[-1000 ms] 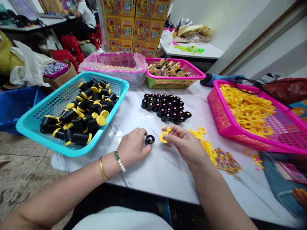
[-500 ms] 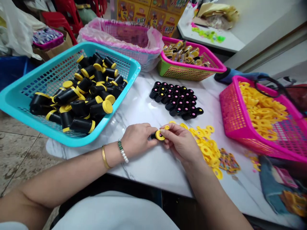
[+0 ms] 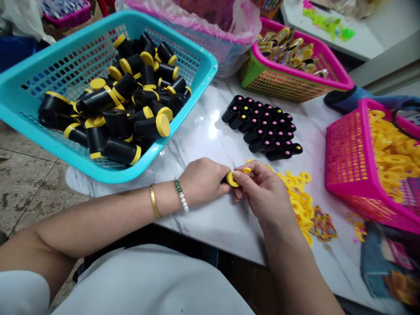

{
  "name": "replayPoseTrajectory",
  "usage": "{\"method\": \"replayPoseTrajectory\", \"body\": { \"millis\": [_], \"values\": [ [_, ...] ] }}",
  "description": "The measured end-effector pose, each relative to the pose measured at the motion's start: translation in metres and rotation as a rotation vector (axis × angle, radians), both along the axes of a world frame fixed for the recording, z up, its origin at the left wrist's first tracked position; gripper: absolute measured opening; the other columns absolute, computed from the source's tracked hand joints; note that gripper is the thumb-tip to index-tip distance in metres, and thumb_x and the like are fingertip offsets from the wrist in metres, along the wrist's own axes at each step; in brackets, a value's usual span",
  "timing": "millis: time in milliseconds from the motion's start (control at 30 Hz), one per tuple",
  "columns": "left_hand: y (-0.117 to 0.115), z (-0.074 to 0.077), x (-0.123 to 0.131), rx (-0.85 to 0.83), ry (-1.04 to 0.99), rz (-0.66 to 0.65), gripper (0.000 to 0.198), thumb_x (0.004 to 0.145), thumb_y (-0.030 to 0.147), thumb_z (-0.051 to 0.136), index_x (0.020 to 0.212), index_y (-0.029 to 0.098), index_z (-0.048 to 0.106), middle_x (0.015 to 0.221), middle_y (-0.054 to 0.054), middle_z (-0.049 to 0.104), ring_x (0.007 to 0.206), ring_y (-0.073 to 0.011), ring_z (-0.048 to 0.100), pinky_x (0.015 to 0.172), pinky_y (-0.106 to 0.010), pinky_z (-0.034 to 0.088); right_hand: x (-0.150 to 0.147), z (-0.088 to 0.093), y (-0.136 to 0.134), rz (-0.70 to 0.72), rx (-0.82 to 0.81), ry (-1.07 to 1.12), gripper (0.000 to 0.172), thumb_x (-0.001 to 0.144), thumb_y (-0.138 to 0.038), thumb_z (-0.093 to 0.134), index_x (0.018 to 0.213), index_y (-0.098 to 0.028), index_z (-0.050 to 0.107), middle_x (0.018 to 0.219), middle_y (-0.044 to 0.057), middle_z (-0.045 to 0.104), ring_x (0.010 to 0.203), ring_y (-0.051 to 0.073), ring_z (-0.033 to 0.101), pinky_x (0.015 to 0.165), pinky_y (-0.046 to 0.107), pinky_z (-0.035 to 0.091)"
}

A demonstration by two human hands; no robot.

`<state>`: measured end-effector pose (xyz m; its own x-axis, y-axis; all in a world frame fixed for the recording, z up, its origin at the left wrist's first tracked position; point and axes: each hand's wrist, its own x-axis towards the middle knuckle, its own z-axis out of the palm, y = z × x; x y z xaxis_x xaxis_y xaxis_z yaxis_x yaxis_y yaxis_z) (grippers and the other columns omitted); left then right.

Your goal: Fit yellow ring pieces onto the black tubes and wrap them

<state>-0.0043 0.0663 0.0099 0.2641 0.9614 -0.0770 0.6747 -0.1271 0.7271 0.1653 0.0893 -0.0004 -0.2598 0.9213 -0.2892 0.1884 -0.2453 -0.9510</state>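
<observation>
Pinching a yellow ring cap point(image 3: 230, 180) between the thumb and fingers of our right hand point(image 3: 266, 190), we are holding it at the end of a black tube point(image 3: 224, 180), mostly hidden, over the table point(image 3: 213, 232); both grips are clamped, the right on the cap, our left hand point(image 3: 204, 181) on the tube. We are judging the cap to be light, slightly springy plastic, best taken by its flat rim, with its small round tab point(image 3: 246, 170) sticking out by our right fingers. The tube is looking stiff and light, its smooth wall perhaps slippery, so we are favouring a hold around its side. Just beyond the right hand, glossy yellow caps point(image 3: 302, 205) are lying in a loose heap, and farther out, black cylinders point(image 3: 252, 137) are standing packed together, showing pink and yellow dots at their round ends. Leftward, a turquoise basket point(image 3: 110, 176) of perforated plastic is carrying jumbled yellow-lidded tubes point(image 3: 121, 151); rightward, a pink basket point(image 3: 346, 157) is holding curved yellow pieces point(image 3: 389, 157). Beneath, the table's white, grey-veined top is shining.
</observation>
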Motion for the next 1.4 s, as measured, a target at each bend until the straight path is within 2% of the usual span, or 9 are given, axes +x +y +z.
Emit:
{"method": "replayPoseTrajectory", "body": {
  "millis": [233,367,500,600,767,900,1000,1200,1400],
  "values": [
    [0.01,0.005,-0.001,-0.467,-0.485,0.12,0.029,0.089,0.042,0.059,0.08,0.015,0.066,0.053,0.002,0.062,0.044,-0.0108,0.058,0.045,-0.02,0.04,0.002,0.0,0.001,0.101,-0.119,0.0,0.032,0.083,-0.046,0.072,0.087,-0.022,0.051,0.055,-0.007,0.059,0.042,0.01,0.055,0.044,0.022,0.05],
    [0.014,0.003,-0.001,-0.56,-0.567,0.102,0.025,0.093,0.03,0.055,0.073,0.016,0.055,0.051,0.005,0.056,0.039,-0.0079,0.051,0.042,-0.018,0.036,0.0,-0.002,-0.001,0.04,-0.18,0.107,0.04,0.077,-0.047,0.077,0.086,-0.023,0.046,0.061,-0.008,0.062,0.043,0.01,0.058,0.045,0.025,0.054],
    [0.003,-0.002,-0.001,-0.27,-0.412,0.087,0.016,0.09,0.031,0.062,0.087,0.015,0.063,0.057,0.006,0.056,0.05,-0.0091,0.054,0.051,-0.02,0.038,0.001,-0.005,-0.005,0.045,-0.11,0.114,0.035,0.081,-0.045,0.075,0.087,-0.024,0.048,0.058,-0.011,0.057,0.04,0.008,0.054,0.042,0.021,0.052],
    [-0.003,-0.01,0.001,-0.009,-0.268,0.036,0.029,0.078,0.034,0.077,0.097,0.015,0.067,0.07,0.003,0.061,0.066,-0.0122,0.057,0.062,-0.022,0.041,0.003,-0.007,-0.003,0.029,-0.102,0.128,0.035,0.082,-0.052,0.072,0.084,-0.022,0.054,0.059,-0.008,0.057,0.04,0.007,0.051,0.036,0.019,0.047],
    [0.0,-0.016,0.004,0.115,-0.122,-0.052,0.018,0.085,0.035,0.069,0.091,0.018,0.073,0.08,-0.002,0.062,0.072,-0.0138,0.056,0.069,-0.025,0.042,0.009,0.0,0.011,-0.011,-0.238,0.218,0.043,0.067,-0.053,0.083,0.068,-0.019,0.056,0.054,-0.004,0.055,0.042,0.008,0.051,0.036,0.017,0.042],
    [0.003,-0.011,0.003,-0.007,-0.183,-0.092,0.014,0.087,0.032,0.067,0.088,0.021,0.075,0.069,0.002,0.063,0.063,-0.0112,0.053,0.061,-0.023,0.036,0.01,0.009,0.018,0.197,-0.233,0.091,0.038,0.072,-0.046,0.082,0.073,-0.02,0.053,0.055,-0.005,0.057,0.044,0.008,0.051,0.04,0.019,0.043],
    [0.01,-0.006,-0.003,-0.14,-0.272,-0.095,0.01,0.083,0.029,0.07,0.084,0.02,0.075,0.062,0.004,0.062,0.058,-0.0091,0.053,0.055,-0.02,0.035,0.007,0.013,0.016,0.263,-0.043,-0.137,0.03,0.081,-0.045,0.073,0.082,-0.022,0.054,0.06,-0.005,0.057,0.049,0.009,0.054,0.045,0.02,0.044],
    [0.023,0.003,-0.016,-0.707,-0.555,-0.232,0.031,0.093,0.04,0.052,0.095,0.013,0.068,0.077,-0.002,0.068,0.047,-0.0077,0.057,0.04,-0.017,0.036,0.004,0.008,0.003,0.272,0.112,-0.341,0.023,0.094,-0.047,0.05,0.089,-0.024,0.05,0.06,-0.005,0.055,0.045,0.011,0.051,0.043,0.023,0.043],
    [0.014,-0.007,-0.005,-0.679,-0.674,-0.09,0.031,0.093,0.04,0.053,0.101,0.013,0.066,0.071,-0.001,0.063,0.05,-0.0091,0.06,0.048,-0.02,0.05,0.001,0.003,-0.006,0.203,0.103,-0.323,0.023,0.093,-0.048,0.047,0.093,-0.026,0.047,0.051,-0.009,0.05,0.033,0.012,0.048,0.034,0.022,0.036]
  ]
}}
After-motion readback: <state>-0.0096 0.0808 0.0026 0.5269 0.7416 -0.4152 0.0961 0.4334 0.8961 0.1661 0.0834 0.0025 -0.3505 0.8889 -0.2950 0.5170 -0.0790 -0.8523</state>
